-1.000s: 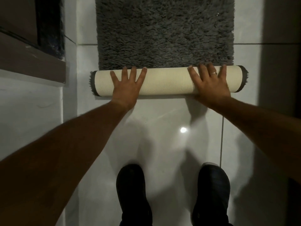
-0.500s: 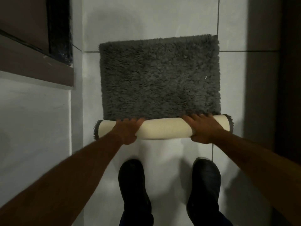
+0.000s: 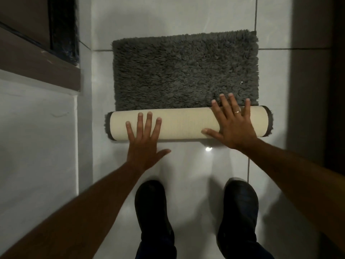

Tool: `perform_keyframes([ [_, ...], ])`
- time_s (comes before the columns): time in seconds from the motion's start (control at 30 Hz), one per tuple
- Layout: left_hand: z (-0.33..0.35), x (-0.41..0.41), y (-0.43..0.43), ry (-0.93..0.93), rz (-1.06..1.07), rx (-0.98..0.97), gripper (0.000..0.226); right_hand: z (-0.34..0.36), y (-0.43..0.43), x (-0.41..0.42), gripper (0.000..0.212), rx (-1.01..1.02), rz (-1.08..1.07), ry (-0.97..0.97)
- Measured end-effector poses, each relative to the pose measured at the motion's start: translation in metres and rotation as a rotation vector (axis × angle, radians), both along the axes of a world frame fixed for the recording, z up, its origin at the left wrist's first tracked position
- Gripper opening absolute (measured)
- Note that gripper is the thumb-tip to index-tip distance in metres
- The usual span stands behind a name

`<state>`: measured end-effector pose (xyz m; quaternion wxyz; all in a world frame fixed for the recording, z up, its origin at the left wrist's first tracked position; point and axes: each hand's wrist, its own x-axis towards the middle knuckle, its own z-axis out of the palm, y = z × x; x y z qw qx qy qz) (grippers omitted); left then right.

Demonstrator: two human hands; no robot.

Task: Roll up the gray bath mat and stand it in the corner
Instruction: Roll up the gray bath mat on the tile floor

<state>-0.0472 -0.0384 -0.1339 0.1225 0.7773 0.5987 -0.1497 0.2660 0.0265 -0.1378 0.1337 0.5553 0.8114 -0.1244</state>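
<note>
The gray shaggy bath mat point(image 3: 184, 71) lies flat on the white tile floor, its near end wound into a roll point(image 3: 184, 125) that shows the cream backing. My left hand point(image 3: 144, 139) rests flat with its fingers spread on the roll's left part, the palm over the floor. Over the roll's right part lies my right hand point(image 3: 233, 124), also flat and spread, a ring on one finger, its fingertips reaching onto the gray pile. Neither hand grips the mat.
A brown ledge point(image 3: 37, 62) and a white wall point(image 3: 37, 137) stand at the left. At the right edge runs a dark vertical surface point(image 3: 332, 81). My two black shoes point(image 3: 153, 212) stand on the glossy tiles point(image 3: 188, 165) just behind the roll.
Both hands have gone from curled around the roll to flat and spread on top of it. The roll looks thicker than a second ago, with less flat mat beyond it.
</note>
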Motion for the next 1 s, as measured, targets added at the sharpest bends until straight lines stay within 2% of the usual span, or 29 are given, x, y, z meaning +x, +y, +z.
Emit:
perform_keyframes([
  [0.1,-0.004,0.009,0.043,0.024,0.083,-0.055,0.13,0.002,0.001,-0.009,0.085,0.081,-0.094,0.059],
  [0.23,0.004,0.002,0.107,0.051,0.031,-0.011,0.125,0.003,0.0,-0.004,0.095,0.122,0.037,0.043],
  [0.3,0.01,0.004,0.108,-0.01,0.01,0.087,0.11,0.003,0.025,-0.005,0.097,0.122,0.03,0.019],
  [0.37,0.008,0.012,0.091,-0.103,0.085,0.186,0.085,0.006,0.063,-0.012,0.097,0.101,-0.032,-0.017],
  [0.4,0.007,0.016,0.084,-0.122,0.133,0.177,0.081,0.009,0.08,-0.015,0.097,0.094,-0.05,-0.035],
  [0.43,0.006,0.018,0.084,-0.107,0.158,0.128,0.087,0.012,0.09,-0.017,0.097,0.089,-0.059,-0.05],
  [0.5,0.005,0.019,0.098,-0.029,0.127,0.02,0.114,0.016,0.093,-0.015,0.095,0.089,-0.037,-0.036],
  [0.57,0.007,0.016,0.122,0.061,0.085,-0.015,0.128,0.018,0.08,-0.008,0.102,0.065,0.015,-0.033],
  [0.63,0.01,0.014,0.142,0.105,0.065,-0.016,0.118,0.017,0.075,0.001,0.116,0.021,0.046,-0.096],
  [0.67,0.011,0.013,0.148,0.119,0.053,-0.015,0.108,0.017,0.079,0.002,0.116,0.02,0.04,-0.106],
  [0.8,0.023,0.008,0.157,0.087,-0.007,-0.032,0.079,0.023,0.097,-0.002,0.086,0.015,0.049,-0.11],
  [0.9,0.032,-0.002,0.156,0.014,-0.039,-0.109,0.073,0.033,0.093,0.01,0.08,-0.055,0.106,-0.073],
  [1.0,0.04,-0.007,0.144,-0.015,-0.078,-0.347,0.078,0.043,0.076,0.024,0.087,-0.219,0.158,-0.002],
])
